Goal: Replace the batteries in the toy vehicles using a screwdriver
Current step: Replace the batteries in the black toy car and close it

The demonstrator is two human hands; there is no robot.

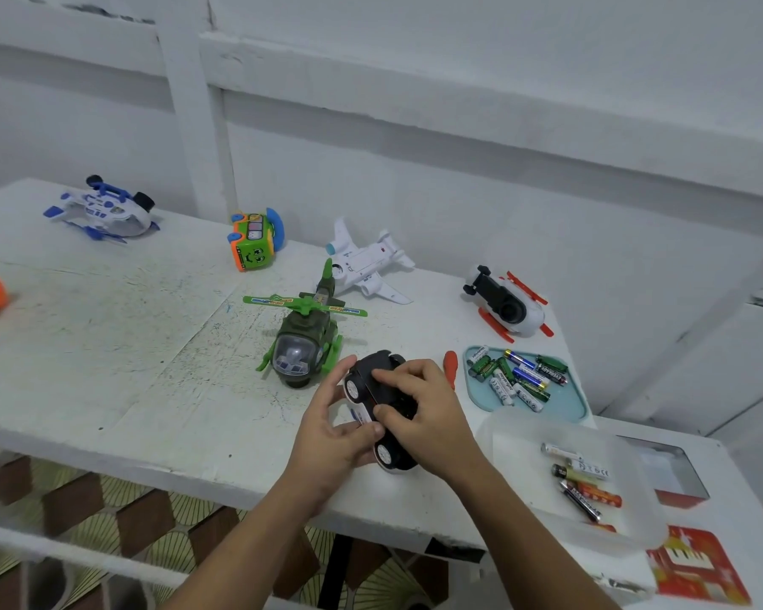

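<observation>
We record both bare forearms entering from the lower edge and converging at the centre, the left rising from lower left and the right from lower right. The left hand [338, 427] holds the upturned toy car [366, 367] from its left side, with the thumb laid against the body and the forefinger stretched along the far end. The right hand [430, 409] lies over the car from the right, its fingers [382, 375] curled onto the underside and the thumb pinching just below them.
</observation>
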